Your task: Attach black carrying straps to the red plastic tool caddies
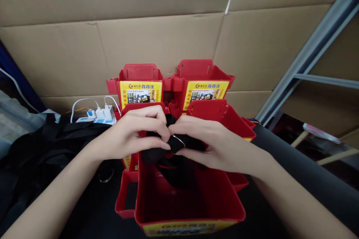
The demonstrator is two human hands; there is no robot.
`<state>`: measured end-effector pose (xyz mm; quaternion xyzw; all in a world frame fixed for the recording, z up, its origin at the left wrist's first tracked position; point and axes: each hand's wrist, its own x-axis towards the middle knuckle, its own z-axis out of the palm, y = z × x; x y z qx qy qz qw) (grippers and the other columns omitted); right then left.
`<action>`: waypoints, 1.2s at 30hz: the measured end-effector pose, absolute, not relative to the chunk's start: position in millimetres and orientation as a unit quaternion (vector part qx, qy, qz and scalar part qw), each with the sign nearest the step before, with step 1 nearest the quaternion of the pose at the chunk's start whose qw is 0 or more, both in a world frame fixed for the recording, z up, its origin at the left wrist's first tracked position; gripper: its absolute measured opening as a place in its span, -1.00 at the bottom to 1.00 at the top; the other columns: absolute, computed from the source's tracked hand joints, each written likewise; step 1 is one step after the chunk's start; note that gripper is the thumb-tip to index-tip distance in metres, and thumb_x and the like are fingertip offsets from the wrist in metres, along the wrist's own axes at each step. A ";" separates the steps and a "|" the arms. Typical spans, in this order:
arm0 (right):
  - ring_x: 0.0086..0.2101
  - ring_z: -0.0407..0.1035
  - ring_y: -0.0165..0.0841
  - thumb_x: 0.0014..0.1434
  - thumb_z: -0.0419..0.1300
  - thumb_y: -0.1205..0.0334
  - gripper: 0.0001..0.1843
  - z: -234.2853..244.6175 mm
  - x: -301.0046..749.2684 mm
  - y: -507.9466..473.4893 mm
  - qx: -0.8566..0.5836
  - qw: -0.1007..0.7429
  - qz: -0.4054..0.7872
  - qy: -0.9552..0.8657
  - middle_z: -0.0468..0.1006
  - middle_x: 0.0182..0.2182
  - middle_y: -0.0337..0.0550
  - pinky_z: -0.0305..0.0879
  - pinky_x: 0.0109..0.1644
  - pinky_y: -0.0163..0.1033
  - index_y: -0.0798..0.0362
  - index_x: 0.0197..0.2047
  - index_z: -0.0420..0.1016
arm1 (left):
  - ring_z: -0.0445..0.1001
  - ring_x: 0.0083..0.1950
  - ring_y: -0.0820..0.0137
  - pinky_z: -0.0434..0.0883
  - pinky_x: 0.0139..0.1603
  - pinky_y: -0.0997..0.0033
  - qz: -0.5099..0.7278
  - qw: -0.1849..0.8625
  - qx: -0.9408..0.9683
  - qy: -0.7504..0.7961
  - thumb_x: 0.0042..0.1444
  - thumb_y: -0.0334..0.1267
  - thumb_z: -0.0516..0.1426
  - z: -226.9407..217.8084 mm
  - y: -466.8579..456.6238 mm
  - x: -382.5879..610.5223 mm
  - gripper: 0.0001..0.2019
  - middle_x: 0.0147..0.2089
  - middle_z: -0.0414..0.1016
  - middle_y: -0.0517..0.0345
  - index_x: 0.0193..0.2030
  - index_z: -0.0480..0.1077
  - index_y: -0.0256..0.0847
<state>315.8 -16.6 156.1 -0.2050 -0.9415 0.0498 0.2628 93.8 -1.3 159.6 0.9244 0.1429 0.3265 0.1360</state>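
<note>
Above the back of the nearest red plastic box [224, 194], both hands pinch a black fabric strap [157, 154]. My left hand [140, 132] is closed on the strap, thumb and fingertips together. My right hand [207, 142] grips it just to the right, beside a thin metal ring [179, 140] that shows between the two hands. Part of the strap hangs down inside the box. The box's front carries a yellow label, and a loop-like side holder juts out at its left. My fingers partly hide how the ring and strap meet.
Several more red boxes [140, 73] with yellow labels stand behind. Black straps [64, 138] are heaped at left, with a loose metal ring [106, 176] near them. White chargers and a power strip [102, 119] sit behind. Cardboard [157, 44] covers the back; a metal frame [308, 52] rises at right.
</note>
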 end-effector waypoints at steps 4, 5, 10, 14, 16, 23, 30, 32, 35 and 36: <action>-0.30 0.34 -0.44 0.13 0.11 0.32 -0.76 151.7 315.7 -9.7 -0.180 0.265 0.000 -0.947 0.47 -0.29 -0.19 0.27 -0.26 -0.35 0.03 -0.09 0.37 | 0.28 -0.35 0.50 0.30 -0.36 0.50 0.319 0.178 0.922 0.131 0.09 -0.35 0.15 157.0 -0.5 96.2 -0.96 -0.37 0.28 0.17 -0.37 0.38 -0.22; -0.32 0.32 -0.43 0.13 0.10 0.31 -0.77 151.8 316.2 -8.4 -0.177 0.260 -0.022 -0.949 0.46 -0.31 -0.18 0.25 -0.27 -0.33 0.04 -0.10 0.38 | 0.28 -0.35 0.50 0.31 -0.35 0.50 0.314 0.191 0.921 0.129 0.08 -0.36 0.16 156.2 0.1 96.5 -0.96 -0.37 0.29 0.17 -0.38 0.37 -0.23; -0.33 0.24 -0.36 0.07 0.11 0.26 -0.78 154.8 318.8 -3.4 -0.169 0.240 -0.112 -0.949 0.40 -0.32 -0.12 0.20 -0.24 -0.23 0.04 -0.17 0.42 | 0.26 -0.33 0.50 0.29 -0.30 0.49 0.280 0.237 0.922 0.129 0.12 -0.38 0.12 152.1 7.7 95.0 -0.91 -0.38 0.29 0.18 -0.39 0.28 -0.25; -0.35 0.24 -0.36 0.08 0.10 0.24 -0.81 154.0 319.9 -0.5 -0.173 0.258 -0.138 -0.941 0.41 -0.34 -0.12 0.18 -0.26 -0.24 0.05 -0.20 0.39 | 0.22 -0.35 0.51 0.27 -0.32 0.51 0.281 0.244 0.916 0.148 0.13 -0.36 0.09 152.6 12.5 91.7 -0.87 -0.38 0.24 0.21 -0.41 0.22 -0.25; -0.41 0.25 -0.40 0.08 0.10 0.25 -0.81 152.2 319.8 -0.6 -0.188 0.263 -0.128 -0.938 0.43 -0.40 -0.18 0.16 -0.32 -0.29 0.06 -0.20 0.36 | 0.22 -0.35 0.51 0.26 -0.31 0.50 0.279 0.235 0.914 0.178 0.15 -0.33 0.08 154.3 9.6 92.8 -0.86 -0.38 0.24 0.21 -0.42 0.20 -0.24; -0.43 0.32 -0.47 0.00 0.15 0.36 -0.72 148.3 314.4 -7.2 -0.252 0.293 -0.048 -0.921 0.46 -0.42 -0.30 0.15 -0.36 -0.38 0.04 -0.16 0.30 | 0.28 -0.29 0.47 0.27 -0.25 0.45 0.360 0.143 0.877 0.283 0.09 -0.27 0.13 154.3 -16.8 112.9 -0.87 -0.33 0.31 0.21 -0.39 0.26 -0.23; -0.42 0.30 -0.43 0.00 0.18 0.33 -0.76 153.1 320.4 -2.3 -0.194 0.276 -0.082 -0.938 0.47 -0.41 -0.26 0.14 -0.35 -0.34 0.05 -0.20 0.32 | 0.27 -0.31 0.51 0.27 -0.27 0.50 0.306 0.260 0.905 0.142 0.04 -0.38 0.18 159.7 5.2 89.4 -0.84 -0.32 0.25 0.20 -0.50 0.28 -0.26; -0.44 0.28 -0.44 -0.01 0.18 0.36 -0.76 154.2 320.8 -3.3 -0.200 0.264 -0.091 -0.939 0.46 -0.42 -0.27 0.12 -0.36 -0.34 0.04 -0.21 0.32 | 0.26 -0.33 0.52 0.26 -0.28 0.50 0.277 0.258 0.916 0.136 0.06 -0.38 0.16 161.2 6.1 86.6 -0.83 -0.32 0.24 0.20 -0.50 0.27 -0.26; -0.45 0.26 -0.44 -0.02 0.17 0.34 -0.78 153.3 317.4 -7.5 -0.224 0.259 -0.105 -0.934 0.45 -0.44 -0.27 0.11 -0.37 -0.34 0.06 -0.23 0.32 | 0.22 -0.37 0.51 0.22 -0.34 0.48 0.270 0.182 0.919 0.224 0.10 -0.30 0.13 160.7 -6.8 97.3 -0.79 -0.37 0.24 0.21 -0.51 0.22 -0.26; -0.45 0.26 -0.44 -0.01 0.17 0.32 -0.79 152.5 315.8 -8.9 -0.232 0.261 -0.108 -0.931 0.44 -0.45 -0.26 0.11 -0.38 -0.33 0.06 -0.24 0.32 | 0.21 -0.36 0.50 0.21 -0.34 0.46 0.282 0.144 0.913 0.257 0.11 -0.27 0.13 160.1 -12.7 102.7 -0.78 -0.39 0.23 0.21 -0.50 0.23 -0.26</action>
